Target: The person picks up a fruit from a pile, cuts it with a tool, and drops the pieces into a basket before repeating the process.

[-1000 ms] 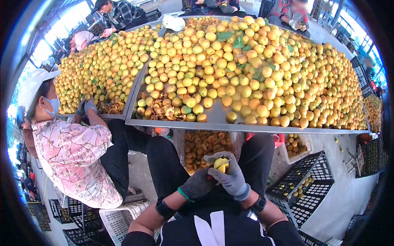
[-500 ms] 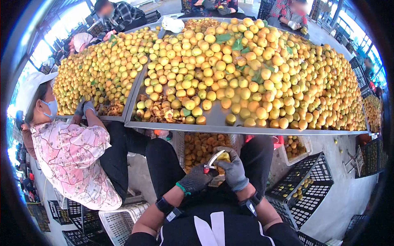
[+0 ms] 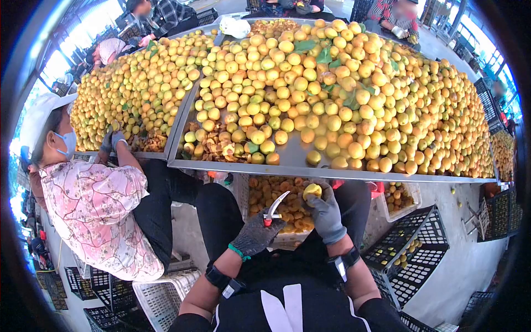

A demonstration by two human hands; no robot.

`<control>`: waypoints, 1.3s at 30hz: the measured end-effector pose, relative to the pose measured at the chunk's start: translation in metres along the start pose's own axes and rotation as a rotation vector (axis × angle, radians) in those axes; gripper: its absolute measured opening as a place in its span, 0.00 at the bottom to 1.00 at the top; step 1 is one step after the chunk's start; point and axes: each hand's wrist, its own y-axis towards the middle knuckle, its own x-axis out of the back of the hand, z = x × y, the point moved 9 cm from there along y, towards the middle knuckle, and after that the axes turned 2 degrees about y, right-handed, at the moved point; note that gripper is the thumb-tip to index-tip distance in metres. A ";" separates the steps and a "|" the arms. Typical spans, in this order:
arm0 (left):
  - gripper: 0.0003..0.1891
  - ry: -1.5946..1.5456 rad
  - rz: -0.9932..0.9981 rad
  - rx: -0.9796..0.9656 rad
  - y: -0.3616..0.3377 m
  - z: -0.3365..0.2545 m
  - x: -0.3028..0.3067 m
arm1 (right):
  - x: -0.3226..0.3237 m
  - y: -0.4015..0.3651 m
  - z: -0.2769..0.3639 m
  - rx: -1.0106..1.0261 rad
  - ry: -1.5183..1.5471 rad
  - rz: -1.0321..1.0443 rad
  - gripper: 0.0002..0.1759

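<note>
My left hand (image 3: 257,234), in a dark grey glove with a green cuff edge, is closed round the red handle of a small curved knife (image 3: 274,209), its blade pointing up. To its right, my right hand (image 3: 325,214), in a lighter grey glove, holds a yellow fruit (image 3: 312,191) between thumb and fingers. The knife and the fruit are apart. Below and behind both hands stands a white crate (image 3: 241,195) with many orange fruit pieces (image 3: 265,195) in it.
A metal table (image 3: 287,156) heaped with yellow-orange fruit (image 3: 354,99) spans the front. A co-worker (image 3: 99,210) sits close at the left. Black crates (image 3: 420,260) stand at the right, and a white crate (image 3: 160,301) at lower left. More people sit across the table.
My hands have moved apart. The right hand has gone up and to the right with the fruit, and the knife has come away from it to the left.
</note>
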 end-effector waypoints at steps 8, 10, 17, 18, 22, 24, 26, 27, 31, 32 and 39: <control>0.18 -0.009 -0.113 -0.033 -0.003 0.007 0.016 | -0.009 -0.002 0.018 0.234 -0.518 0.087 0.21; 0.17 -0.022 -0.115 0.009 -0.004 0.005 0.018 | -0.011 -0.001 0.023 0.316 -0.555 0.082 0.22; 0.13 -0.010 -0.204 -0.128 -0.008 -0.007 0.023 | -0.033 -0.017 0.005 -0.261 0.449 0.226 0.27; 0.16 0.038 -0.172 -0.096 -0.011 -0.012 0.021 | -0.032 -0.021 0.004 -0.210 0.387 0.261 0.27; 0.18 0.066 -0.049 -0.063 -0.016 -0.025 0.012 | -0.043 -0.040 0.017 -0.066 0.130 0.348 0.23; 0.18 0.082 -0.032 -0.116 -0.019 -0.025 0.008 | -0.056 -0.048 0.024 -0.071 0.068 0.363 0.24; 0.18 0.101 -0.016 -0.174 -0.020 -0.026 0.003 | -0.060 -0.052 0.024 -0.057 0.031 0.382 0.24; 0.19 0.072 -0.010 -0.230 -0.020 -0.031 -0.001 | -0.062 -0.054 0.025 -0.045 -0.007 0.403 0.24; 0.25 0.097 -0.034 -0.357 -0.027 -0.039 -0.002 | -0.075 -0.063 0.025 -0.142 -0.018 0.422 0.29; 0.25 0.097 -0.035 -0.357 -0.027 -0.040 -0.001 | -0.076 -0.065 0.026 -0.141 -0.018 0.422 0.29; 0.21 0.177 0.088 -0.199 -0.034 -0.040 -0.006 | -0.085 -0.071 0.025 -0.181 0.122 0.384 0.27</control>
